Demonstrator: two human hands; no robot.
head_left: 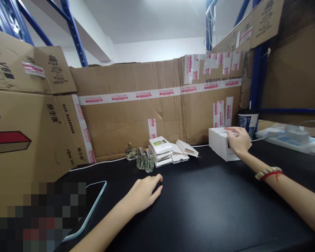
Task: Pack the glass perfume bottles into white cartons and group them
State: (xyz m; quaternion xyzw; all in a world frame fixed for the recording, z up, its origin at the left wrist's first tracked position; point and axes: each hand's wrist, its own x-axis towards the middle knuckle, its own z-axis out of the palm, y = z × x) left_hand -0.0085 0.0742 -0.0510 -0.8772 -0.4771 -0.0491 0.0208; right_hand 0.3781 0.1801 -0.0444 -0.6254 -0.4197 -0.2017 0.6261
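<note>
Tabletop (199,203), black. White carton (217,144), at two o'clock from the left hand (145,191), touched by the right hand (240,140); whether clamped, cannot tell. Left hand: thumb and fingers parted, nothing held. Stacked small boxes (161,147), at one o'clock from it. Glass bottles (149,163), three, at twelve, beside the stack.
</note>
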